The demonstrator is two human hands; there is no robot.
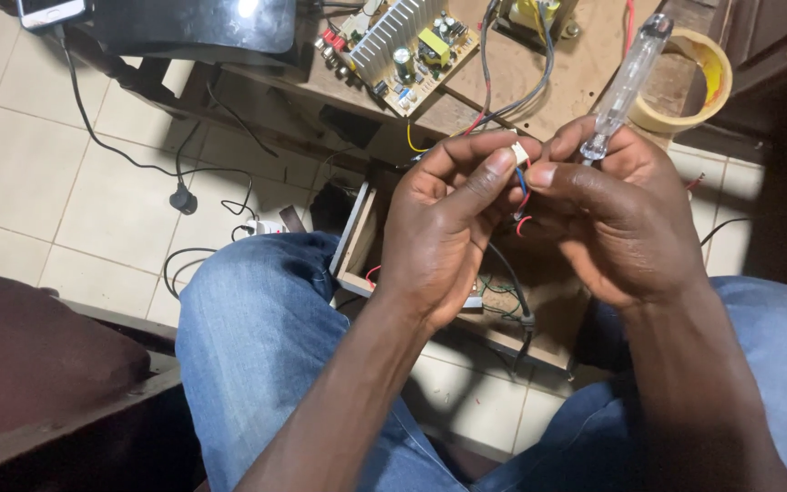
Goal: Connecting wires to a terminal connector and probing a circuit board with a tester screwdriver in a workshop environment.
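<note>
The left hand [444, 228] is raised above the lap, its thumb and forefinger pinched narrowly on a small white connector [520, 153]. The right hand [621, 219] meets it from the other side; its thumb presses against the same connector, while the remaining fingers are curled around a clear-handled tester screwdriver [626, 87]. The screwdriver handle projects upward and away from the hand, tilted to the right; its tip is hidden inside the grip.

Thin blue and red wires [521, 196] hang from the connector and run down between the two palms. Below the hands, a shallow wooden box [362, 237] sits on the tiled floor [38, 182] between the knees of a person wearing blue jeans [266, 346]; loose wiring lies inside it.

Further away, a wooden board [585, 73] carries a circuit board with a finned heat sink [398, 41]. Black and red leads [503, 91] run from that area toward the hands. A roll of tan tape [717, 68] rests at the right edge of the board, just behind the screwdriver handle. A black cable with a plug [184, 199] trails over the floor at left
</note>
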